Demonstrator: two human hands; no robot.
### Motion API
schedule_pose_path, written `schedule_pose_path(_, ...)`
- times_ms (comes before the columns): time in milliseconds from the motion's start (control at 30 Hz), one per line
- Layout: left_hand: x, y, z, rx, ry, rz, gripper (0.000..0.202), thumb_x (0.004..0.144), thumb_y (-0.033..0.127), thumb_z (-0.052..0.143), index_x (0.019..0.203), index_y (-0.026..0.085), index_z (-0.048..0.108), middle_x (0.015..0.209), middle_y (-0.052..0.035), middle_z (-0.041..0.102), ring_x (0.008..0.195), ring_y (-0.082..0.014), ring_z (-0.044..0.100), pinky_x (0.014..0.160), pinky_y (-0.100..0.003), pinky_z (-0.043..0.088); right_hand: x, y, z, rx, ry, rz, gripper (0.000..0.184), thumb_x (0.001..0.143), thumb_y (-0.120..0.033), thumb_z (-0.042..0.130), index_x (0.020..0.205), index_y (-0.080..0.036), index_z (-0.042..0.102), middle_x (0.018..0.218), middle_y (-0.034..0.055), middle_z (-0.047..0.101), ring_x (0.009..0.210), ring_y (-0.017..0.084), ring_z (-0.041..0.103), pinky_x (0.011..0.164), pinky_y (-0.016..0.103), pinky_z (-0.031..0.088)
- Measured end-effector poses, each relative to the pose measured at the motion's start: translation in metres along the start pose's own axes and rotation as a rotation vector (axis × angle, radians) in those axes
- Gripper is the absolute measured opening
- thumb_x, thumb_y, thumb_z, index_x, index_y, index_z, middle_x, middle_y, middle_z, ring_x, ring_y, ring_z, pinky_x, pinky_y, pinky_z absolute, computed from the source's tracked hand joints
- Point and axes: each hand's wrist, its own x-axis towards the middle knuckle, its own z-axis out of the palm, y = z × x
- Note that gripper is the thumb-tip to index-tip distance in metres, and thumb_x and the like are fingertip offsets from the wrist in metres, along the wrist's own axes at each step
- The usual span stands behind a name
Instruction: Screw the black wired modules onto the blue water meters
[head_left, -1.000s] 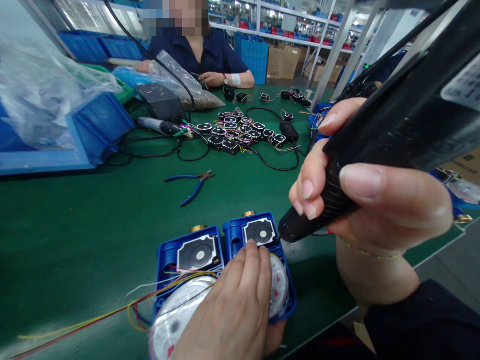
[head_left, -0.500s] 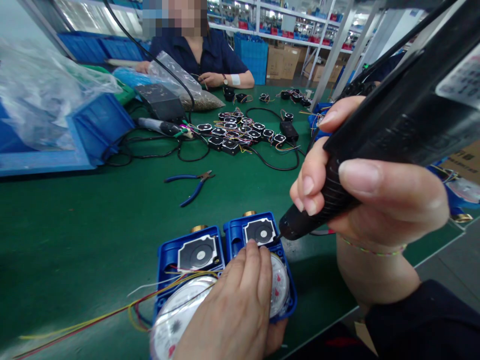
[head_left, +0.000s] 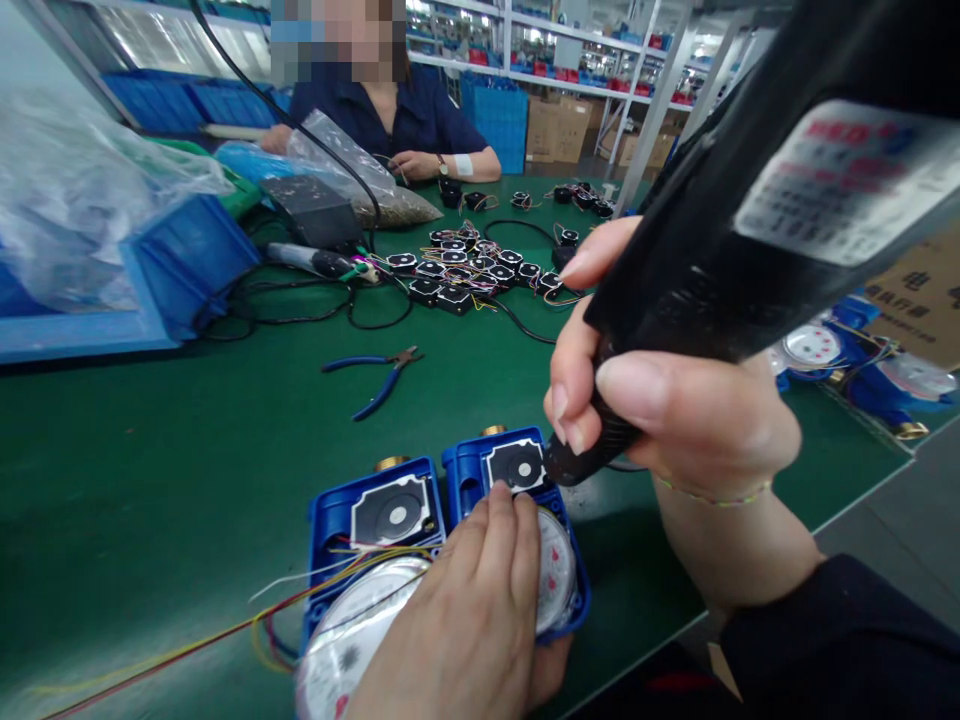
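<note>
My right hand (head_left: 675, 420) is wrapped round a black electric screwdriver (head_left: 697, 230), tilted with its nose down. The nose sits at the right edge of the black motor module (head_left: 517, 464) in the right blue water meter (head_left: 459, 470); its bit is hidden. Across that meter lies my left hand (head_left: 472, 600), fingers together over the round dial (head_left: 555, 570) and fingertips at the module, steadying the housing. Close beside it stands a second blue water meter (head_left: 322, 520) with a similar module and a clear-covered dial. Yellow, red and white wires (head_left: 247, 625) trail left from it.
Blue-handled cutters (head_left: 375, 375) lie open on the green table (head_left: 187, 480). Beyond are several wired black modules (head_left: 454, 272), cables and a black box (head_left: 311, 210). A blue bin (head_left: 187, 260) stands left, more meters (head_left: 817, 345) right. A co-worker (head_left: 390, 120) sits opposite.
The screwdriver and my right hand have shifted left and become steeper, with the nose still at the module's right edge. My left hand stays on the meter. The view has turned slightly right.
</note>
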Motion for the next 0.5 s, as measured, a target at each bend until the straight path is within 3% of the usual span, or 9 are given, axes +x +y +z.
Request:
schedule_pose_path(133, 0.0015, -0.0013, 0.0009, 0.024, 0.033, 0.001, 0.075, 0.081, 0.054, 0.041, 0.134, 0.001, 0.036, 0.138, -0.0247, 0.038, 0.123, -0.0326, 0.045, 0.102, -0.038, 0.041, 0.0009, 0.0046, -0.0024, 0.016, 0.007, 0.013, 0.024, 0.073, -0.029, 0.067, 0.093, -0.023, 0.055, 0.065, -0.0004, 0.054, 0.048, 0.015, 0.048, 0.048, 0.028, 0.042)
schedule_pose_path(267, 0.0039, -0.0017, 0.0007, 0.093, 0.016, 0.055, 0.079, 0.073, 0.048, 0.052, 0.131, -0.003, 0.037, 0.137, -0.0286, 0.036, 0.124, -0.0363, 0.042, 0.102, -0.041, 0.040, -0.0011, 0.0037, -0.0016, 0.028, 0.014, -0.032, 0.023, 0.074, -0.021, 0.063, 0.095, -0.021, 0.054, 0.067, -0.0010, 0.054, 0.051, 0.014, 0.048, 0.049, 0.026, 0.042)
schedule_pose_path(367, 0.0043, -0.0022, 0.0001, 0.110, -0.021, 0.059, 0.078, 0.072, 0.042, 0.052, 0.132, -0.004, 0.036, 0.138, -0.0274, 0.036, 0.126, -0.0363, 0.040, 0.103, -0.041, 0.040, -0.0021, 0.0032, 0.0000, 0.007, 0.017, -0.037, 0.006, 0.074, -0.017, 0.057, 0.072, -0.017, 0.051, 0.068, 0.0001, 0.053, 0.051, 0.013, 0.047, 0.048, 0.026, 0.040)
schedule_pose_path(500, 0.0020, -0.0041, -0.0013, 0.144, -0.016, 0.079, 0.078, 0.073, 0.042, 0.051, 0.133, -0.006, 0.034, 0.138, -0.0282, 0.035, 0.126, -0.0368, 0.039, 0.102, -0.042, 0.041, -0.0016, 0.0028, 0.0001, -0.043, -0.010, -0.044, 0.026, 0.076, -0.016, 0.051, 0.054, -0.016, 0.037, 0.069, 0.0025, 0.053, 0.050, 0.012, 0.048, 0.045, 0.026, 0.038)
